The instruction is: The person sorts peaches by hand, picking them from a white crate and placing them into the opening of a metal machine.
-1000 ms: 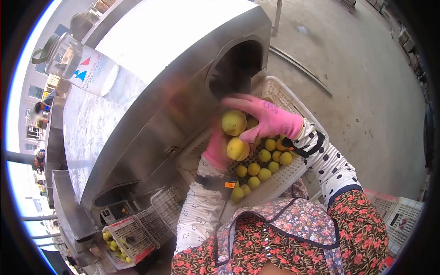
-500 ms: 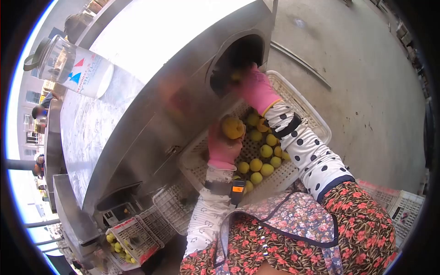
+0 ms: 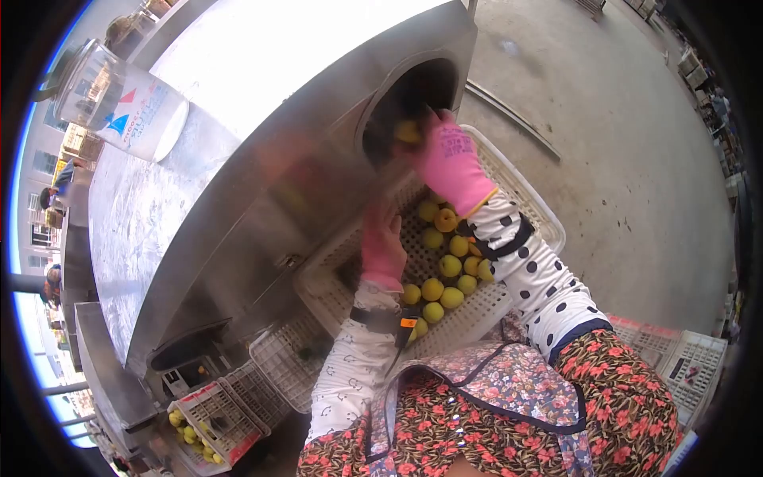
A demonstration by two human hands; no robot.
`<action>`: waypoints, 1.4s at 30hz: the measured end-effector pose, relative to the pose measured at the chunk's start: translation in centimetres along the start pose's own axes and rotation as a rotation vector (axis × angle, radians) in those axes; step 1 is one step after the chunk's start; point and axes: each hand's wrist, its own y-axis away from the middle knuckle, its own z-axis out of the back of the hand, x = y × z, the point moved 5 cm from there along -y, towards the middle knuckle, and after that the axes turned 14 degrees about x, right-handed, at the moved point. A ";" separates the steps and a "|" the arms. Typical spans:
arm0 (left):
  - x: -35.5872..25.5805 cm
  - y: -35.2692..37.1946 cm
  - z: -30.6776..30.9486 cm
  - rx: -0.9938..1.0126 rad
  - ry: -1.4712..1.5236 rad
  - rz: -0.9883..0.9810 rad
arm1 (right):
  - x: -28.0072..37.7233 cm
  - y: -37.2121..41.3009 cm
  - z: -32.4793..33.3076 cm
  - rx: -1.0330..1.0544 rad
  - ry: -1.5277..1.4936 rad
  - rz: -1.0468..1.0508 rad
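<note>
Right hand (image 3: 453, 159) grips one blurred yellow fruit (image 3: 408, 132) at the crate's (image 3: 515, 195) twelve o'clock. Over ten lie inside. Left hand (image 3: 384, 250), nine o'clock: grip unclear.

**Layout around the big crate**

So the big crate (image 3: 554, 226) has loose fruit (image 3: 451, 297) in it — opening (image 3: 420, 86) at 12 o'clock. Jar (image 3: 123, 103) on the counter (image 3: 131, 230) at 10, fruit-holding crate (image 3: 226, 417) at 8, side crates (image 3: 693, 370) at 4.

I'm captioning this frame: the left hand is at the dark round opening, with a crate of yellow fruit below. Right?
Wrong hand: the head view shows the right hand at the dark round opening. The crate of yellow fruit is below, as you say.
</note>
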 end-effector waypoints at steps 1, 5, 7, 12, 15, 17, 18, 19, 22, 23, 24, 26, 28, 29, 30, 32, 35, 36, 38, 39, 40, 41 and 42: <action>1.3 0.9 2.1 -0.020 -0.191 0.205 | -0.8 -5.2 -2.7 0.003 0.114 0.048; 5.9 6.2 9.0 0.066 -1.032 0.755 | 0.0 -4.1 -0.1 -0.264 0.182 0.445; 9.8 7.5 12.0 0.110 -1.388 0.777 | -0.7 -0.4 2.3 -0.161 -0.185 0.331; 10.3 12.2 10.2 0.075 -1.616 0.957 | -9.0 6.5 -7.7 0.633 0.300 0.211; 11.1 13.3 13.1 0.073 -1.560 0.905 | -14.4 7.4 -15.2 0.834 0.523 0.097; 10.9 14.2 13.4 -0.013 -1.613 0.941 | -16.6 7.3 -18.4 0.852 0.543 -0.081; 10.6 14.8 13.2 -0.052 -1.641 0.960 | -16.9 7.2 -19.0 0.847 0.531 -0.091; 10.2 15.2 13.0 -0.027 -1.649 1.010 | -17.0 6.8 -19.7 0.835 0.515 -0.101; 8.7 14.9 11.9 0.071 -1.678 1.060 | -16.9 7.0 -19.2 0.802 0.350 0.051; 8.5 15.0 12.2 0.114 -1.682 1.046 | -16.4 7.2 -18.5 0.792 0.278 0.126; 8.4 15.0 12.4 0.155 -1.685 1.032 | -16.4 7.2 -17.9 0.823 0.203 0.098; 9.1 14.9 13.2 0.128 -1.659 1.054 | -16.2 7.5 -16.6 0.892 0.049 0.046; 9.9 14.8 14.0 0.141 -1.601 1.042 | -15.9 8.6 -16.8 0.858 0.134 0.023; 10.0 14.9 14.1 0.165 -1.556 1.012 | -15.5 9.1 -17.0 0.843 0.174 0.015; 9.9 14.7 14.4 0.180 -1.515 0.976 | -15.3 9.5 -18.5 0.847 0.217 0.059; 9.6 14.0 13.9 0.199 -1.455 0.955 | -15.1 9.6 -23.2 0.858 0.294 0.157; 10.5 13.8 15.3 0.100 -1.356 0.962 | -13.9 11.0 -28.7 0.793 0.125 0.385; 10.2 13.6 15.7 0.018 -1.252 0.979 | -12.6 10.8 -29.0 0.988 0.161 0.293; 11.0 14.2 17.6 -0.165 -1.160 0.871 | -9.4 9.2 -26.0 1.359 0.251 0.096; 12.3 13.6 19.4 -0.061 -1.270 0.720 | -9.9 8.6 -25.3 1.209 -0.010 0.019; 13.7 13.1 21.0 0.042 -1.365 0.557 | -11.6 8.2 -24.3 1.043 -0.255 -0.049; 13.3 12.3 20.8 0.077 -1.337 0.460 | -13.0 7.6 -22.7 0.868 -0.489 -0.103; 12.4 11.5 19.9 0.115 -1.309 0.365 | -13.1 7.9 -21.3 0.871 -0.710 -0.156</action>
